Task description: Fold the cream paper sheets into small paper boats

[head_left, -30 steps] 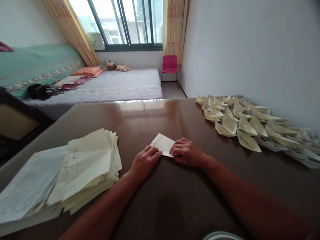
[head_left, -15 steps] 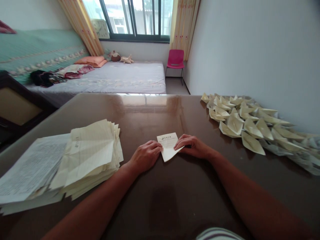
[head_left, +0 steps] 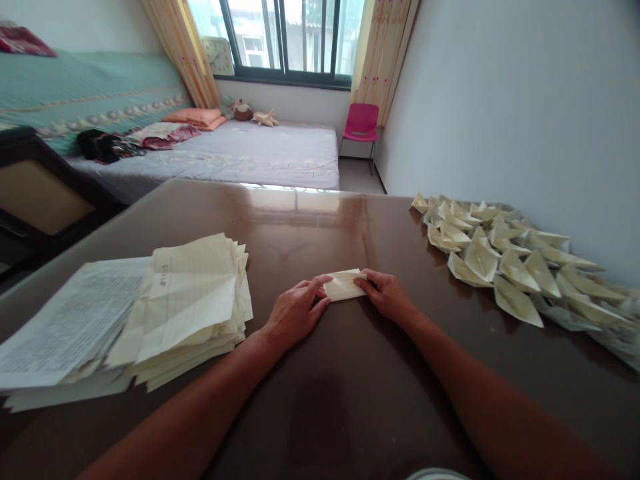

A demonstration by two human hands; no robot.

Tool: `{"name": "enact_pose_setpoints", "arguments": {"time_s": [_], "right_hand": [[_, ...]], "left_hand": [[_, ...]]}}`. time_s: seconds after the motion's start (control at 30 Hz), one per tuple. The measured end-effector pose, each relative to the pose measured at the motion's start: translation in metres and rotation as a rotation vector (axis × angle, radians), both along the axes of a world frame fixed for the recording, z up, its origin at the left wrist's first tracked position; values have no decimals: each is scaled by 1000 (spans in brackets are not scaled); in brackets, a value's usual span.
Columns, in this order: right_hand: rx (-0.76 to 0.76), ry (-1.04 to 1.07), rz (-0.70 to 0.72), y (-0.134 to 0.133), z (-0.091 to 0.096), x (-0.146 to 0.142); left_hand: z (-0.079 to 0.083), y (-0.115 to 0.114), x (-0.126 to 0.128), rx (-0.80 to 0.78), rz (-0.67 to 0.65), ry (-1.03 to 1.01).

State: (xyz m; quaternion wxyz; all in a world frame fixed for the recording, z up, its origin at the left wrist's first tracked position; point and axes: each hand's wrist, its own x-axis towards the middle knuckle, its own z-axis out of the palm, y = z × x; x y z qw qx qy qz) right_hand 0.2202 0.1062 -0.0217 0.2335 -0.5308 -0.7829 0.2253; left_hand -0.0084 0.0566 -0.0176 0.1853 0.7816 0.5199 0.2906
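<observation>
A small folded sheet of paper (head_left: 344, 287), cream-coloured with faint ruled lines, lies between my two hands over the middle of the brown table. At its left end, my left hand (head_left: 300, 308) grips the edge, forefinger on top and thumb lower down. My right hand (head_left: 387, 293) pinches the right end between thumb and fingers. The fingertips beneath the paper are hidden.
To the left lie a stack of cream sheets (head_left: 193, 287) and printed white sheets (head_left: 85, 320). Several folded paper boats (head_left: 483, 257) crowd the right side by the wall. Beyond the glossy table (head_left: 300, 233) stand a bed (head_left: 280, 150) and a pink chair (head_left: 363, 122).
The paper has gone from a taller piece with its printed heading showing to a narrow strip with ruled lines. My left thumb has spread from the fingers. The view has shifted slightly.
</observation>
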Motion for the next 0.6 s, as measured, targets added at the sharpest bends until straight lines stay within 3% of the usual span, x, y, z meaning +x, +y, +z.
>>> {"name": "enact_pose_setpoints", "arguments": {"time_s": [0.13, 0.33, 0.6], "right_hand": [[54, -188, -84, 1, 2, -5], [44, -393, 1, 13, 16, -9], [133, -337, -81, 13, 6, -15]], "left_hand": [[-1, -1, -1, 73, -24, 138], [1, -1, 2, 110, 16, 206], [1, 1, 4, 106, 53, 250]]}}
